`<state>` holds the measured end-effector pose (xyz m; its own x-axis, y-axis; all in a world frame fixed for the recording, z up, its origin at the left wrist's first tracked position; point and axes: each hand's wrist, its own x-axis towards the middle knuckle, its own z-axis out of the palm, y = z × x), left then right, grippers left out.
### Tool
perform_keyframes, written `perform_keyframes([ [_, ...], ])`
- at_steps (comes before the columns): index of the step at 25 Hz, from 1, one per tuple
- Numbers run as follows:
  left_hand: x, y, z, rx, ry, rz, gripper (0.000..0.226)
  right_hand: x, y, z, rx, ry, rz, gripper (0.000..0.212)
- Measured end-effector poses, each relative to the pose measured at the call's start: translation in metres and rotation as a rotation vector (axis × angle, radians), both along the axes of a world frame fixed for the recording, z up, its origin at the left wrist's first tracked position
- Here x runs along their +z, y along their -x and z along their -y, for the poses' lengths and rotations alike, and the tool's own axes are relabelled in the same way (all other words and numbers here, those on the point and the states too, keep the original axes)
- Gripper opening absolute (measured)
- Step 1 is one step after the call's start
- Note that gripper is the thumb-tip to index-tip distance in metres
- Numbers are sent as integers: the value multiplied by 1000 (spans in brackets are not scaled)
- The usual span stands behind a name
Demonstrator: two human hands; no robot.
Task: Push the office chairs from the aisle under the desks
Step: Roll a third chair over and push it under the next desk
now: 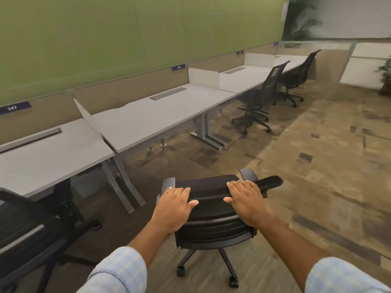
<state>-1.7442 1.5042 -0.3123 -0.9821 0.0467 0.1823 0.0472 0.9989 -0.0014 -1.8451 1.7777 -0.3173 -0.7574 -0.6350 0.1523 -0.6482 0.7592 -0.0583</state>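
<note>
Carpeted aisle [317, 166]: hands (both) [175, 205] gripping chair [211, 212].

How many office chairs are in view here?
4: held chair under both hands in the aisle; one at bottom left; two farther along the desks. Others may be out of frame.
</note>
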Motion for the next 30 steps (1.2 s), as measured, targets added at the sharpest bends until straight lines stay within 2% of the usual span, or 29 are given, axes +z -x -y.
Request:
perform_keyframes([
  [4, 2, 60, 3, 41, -23, 35, 67, 2, 72, 7, 50, -5, 24, 71],
  [10, 3, 158, 20, 82, -59, 14, 75, 1, 187, 29, 106, 14, 25, 65],
  [16, -8, 252, 41, 126, -84, -73, 71, -4, 292, 54, 139, 19, -10, 66],
  [22, -6, 350, 61, 173, -107, -81, 81, -4, 404, 82, 157, 1, 10, 67],
  [30, -8, 475, 91, 313, -103, -70, 68, -2, 554, 134, 243, -28, 13, 64],
])
